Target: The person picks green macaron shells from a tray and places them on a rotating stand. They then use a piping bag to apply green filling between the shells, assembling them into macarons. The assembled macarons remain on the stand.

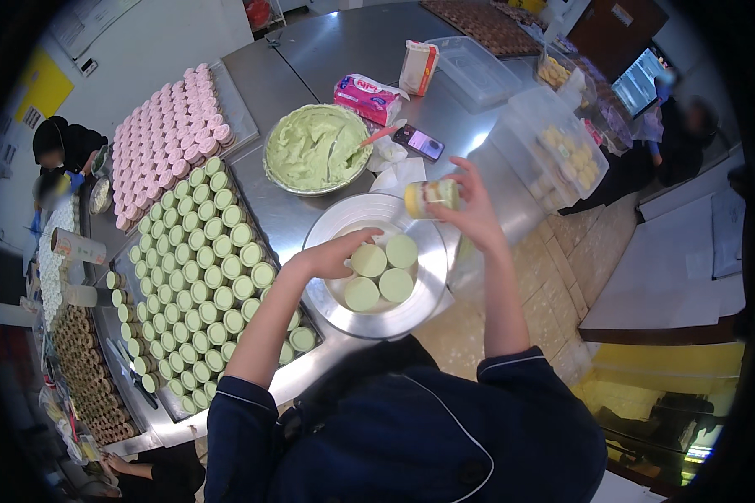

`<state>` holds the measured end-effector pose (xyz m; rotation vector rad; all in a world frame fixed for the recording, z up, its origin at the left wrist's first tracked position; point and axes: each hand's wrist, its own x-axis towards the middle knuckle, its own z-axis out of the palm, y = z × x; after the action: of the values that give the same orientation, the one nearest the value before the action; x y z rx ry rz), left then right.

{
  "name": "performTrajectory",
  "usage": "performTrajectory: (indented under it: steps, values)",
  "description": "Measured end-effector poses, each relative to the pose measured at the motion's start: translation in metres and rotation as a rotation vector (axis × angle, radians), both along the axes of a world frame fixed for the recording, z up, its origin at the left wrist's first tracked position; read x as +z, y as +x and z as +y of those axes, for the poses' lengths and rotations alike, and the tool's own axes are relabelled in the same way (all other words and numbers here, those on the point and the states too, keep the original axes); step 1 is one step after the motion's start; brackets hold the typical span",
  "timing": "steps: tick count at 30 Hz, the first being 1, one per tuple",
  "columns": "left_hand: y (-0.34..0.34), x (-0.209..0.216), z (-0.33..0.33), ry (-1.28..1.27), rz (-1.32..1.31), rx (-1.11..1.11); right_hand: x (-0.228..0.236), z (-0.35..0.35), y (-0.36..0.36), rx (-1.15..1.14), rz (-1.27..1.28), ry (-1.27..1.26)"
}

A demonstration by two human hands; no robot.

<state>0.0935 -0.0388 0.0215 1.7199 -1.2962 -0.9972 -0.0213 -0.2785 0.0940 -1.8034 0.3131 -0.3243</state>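
Observation:
My right hand holds up a clear dessert cup, tilted on its side, with yellow, pale and green layers showing. Below it a round silver metal tray carries several cups topped with smooth light green cream. My left hand reaches over the tray's left side, its fingers and thumb curved round the back left green-topped cup. Beyond the tray stands a large bowl of green cream, with a pinkish-handled tool resting at its right rim.
On the left, a tray of green-topped cups and a tray of pink-topped cups fill the steel table. A phone, crumpled tissues, a pink tissue pack and clear plastic tubs lie behind. Other people work at both sides.

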Motion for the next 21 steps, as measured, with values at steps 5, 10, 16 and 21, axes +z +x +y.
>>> performTrajectory:
  steps: [5,10,16,21]
  values:
    - [0.006,-0.031,0.009,0.032,0.128,0.115,0.005,-0.013,-0.033,-0.126,-0.042,0.002]
    - [-0.01,-0.046,0.015,-0.073,0.098,0.264,-0.001,-0.018,-0.057,-0.247,-0.048,0.081]
    - [-0.019,-0.046,0.018,-0.149,0.194,0.274,-0.002,-0.02,-0.069,-0.304,-0.06,0.069]
    - [-0.021,-0.058,0.015,-0.154,0.106,0.278,-0.001,-0.012,-0.067,-0.256,-0.066,0.054]
